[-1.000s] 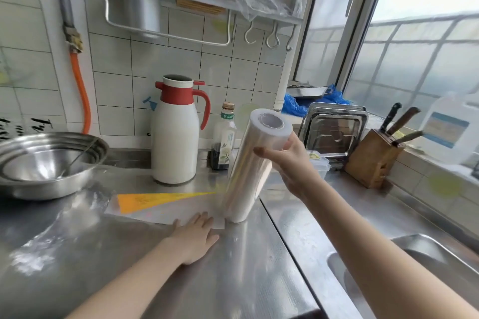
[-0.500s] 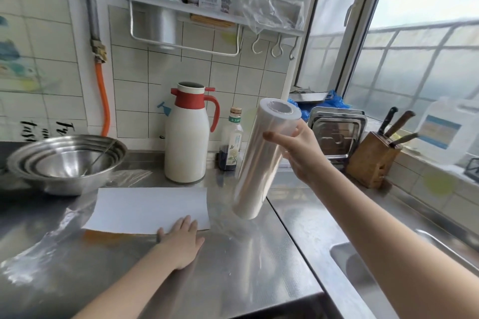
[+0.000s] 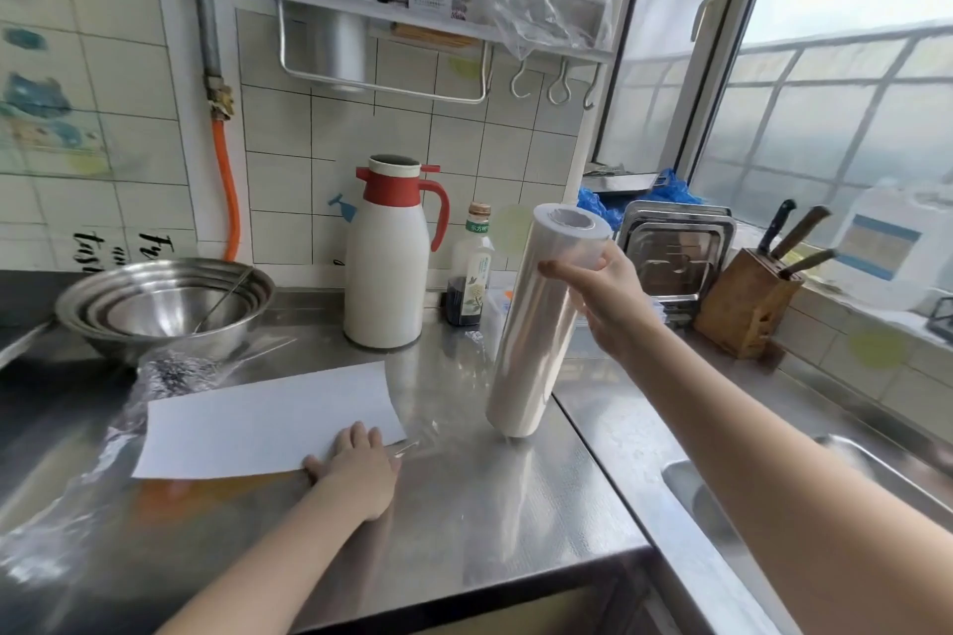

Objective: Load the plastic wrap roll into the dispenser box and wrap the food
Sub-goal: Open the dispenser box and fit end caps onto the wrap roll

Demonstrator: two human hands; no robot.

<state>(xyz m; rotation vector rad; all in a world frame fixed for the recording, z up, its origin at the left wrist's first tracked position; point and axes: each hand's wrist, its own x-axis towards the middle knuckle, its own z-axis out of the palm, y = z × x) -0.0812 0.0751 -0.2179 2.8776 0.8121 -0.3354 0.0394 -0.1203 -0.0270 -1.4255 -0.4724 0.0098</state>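
Note:
My right hand (image 3: 613, 294) grips a long clear plastic wrap roll (image 3: 536, 340) near its upper end. The roll is tilted, with its lower end just above the steel counter (image 3: 490, 521). A flat white sheet (image 3: 268, 420) lies on the counter to the left, with an orange part showing beneath its near edge. My left hand (image 3: 358, 467) lies flat on the sheet's near right corner. Crumpled clear film (image 3: 170, 374) lies at the sheet's far left. No food is visible.
Stacked steel bowls (image 3: 165, 307) sit at the back left. A white and red thermos jug (image 3: 389, 255) and a small bottle (image 3: 472, 268) stand by the tiled wall. Steel trays (image 3: 673, 255), a knife block (image 3: 745, 307) and a sink (image 3: 804, 495) are to the right.
The right hand lifted the roll off the sheet and holds it a little to the right. The sheet went from showing an orange triangle to a plain white face. The left hand stayed on it.

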